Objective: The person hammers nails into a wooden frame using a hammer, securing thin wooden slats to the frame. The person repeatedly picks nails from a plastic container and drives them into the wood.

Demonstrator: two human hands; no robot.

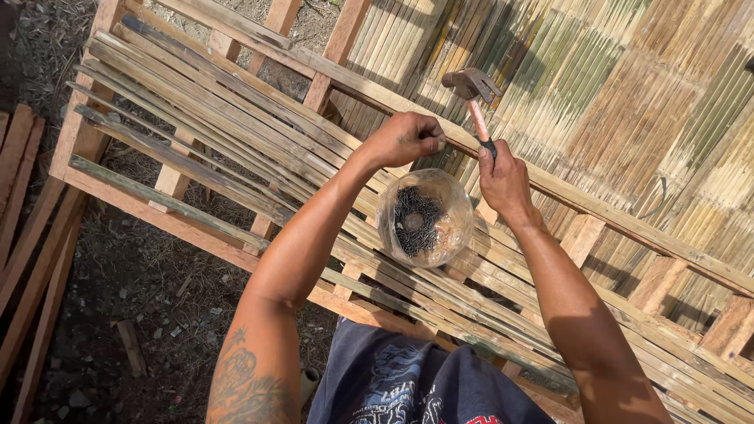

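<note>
My right hand (503,179) grips the handle of a claw hammer (472,88), whose rusty head is raised above a long wooden batten (369,89). My left hand (408,138) rests on that batten with fingers pinched together, seemingly on a nail too small to make out. Between my forearms a clear plastic tub (425,217) holding several dark nails sits on the bamboo slats (212,126). The slats lie across a wooden frame (78,149).
A woven bamboo panel (628,102) fills the upper right. Loose wooden boards (23,212) lie on the dirt ground (141,290) at the left. My knee in dark printed shorts (408,385) is at the bottom.
</note>
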